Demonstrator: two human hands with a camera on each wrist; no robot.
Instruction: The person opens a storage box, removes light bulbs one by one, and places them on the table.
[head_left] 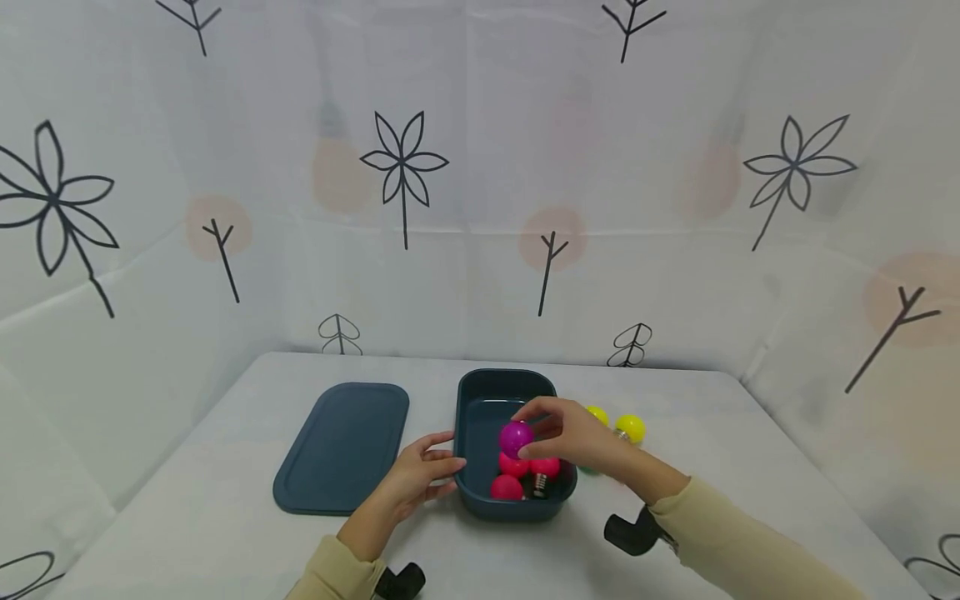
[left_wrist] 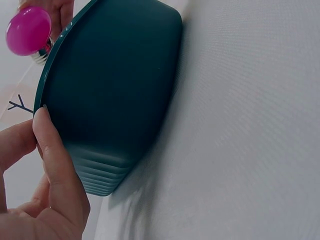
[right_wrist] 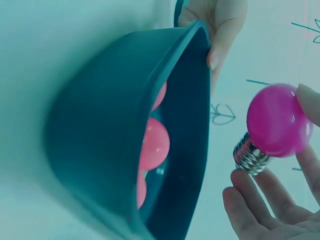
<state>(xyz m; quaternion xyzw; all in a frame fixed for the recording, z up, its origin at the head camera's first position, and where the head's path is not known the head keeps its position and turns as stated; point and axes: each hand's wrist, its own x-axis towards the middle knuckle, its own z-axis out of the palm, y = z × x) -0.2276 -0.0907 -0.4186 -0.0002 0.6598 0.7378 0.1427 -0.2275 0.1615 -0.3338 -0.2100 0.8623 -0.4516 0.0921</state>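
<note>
A dark blue-green plastic box [head_left: 517,510] stands on the table with several pinkish-red light bulbs [head_left: 506,487] gathered in its near end. My left hand [head_left: 416,477] grips the box's left rim between thumb and fingers. Above those bulbs, my right hand [head_left: 576,435] holds a purple light bulb [head_left: 516,439] by its round globe. In the right wrist view the purple bulb's silver screw base [right_wrist: 250,156] points down toward the lower fingers, outside the box's rim in that view.
A flat dark blue-green lid [head_left: 343,450] lies left of the box. Yellow light bulbs [head_left: 631,428] lie to the box's right, partly behind the right forearm, with a bit of green [head_left: 590,472] showing below the wrist. A patterned white cloth [head_left: 465,275] hangs behind the table.
</note>
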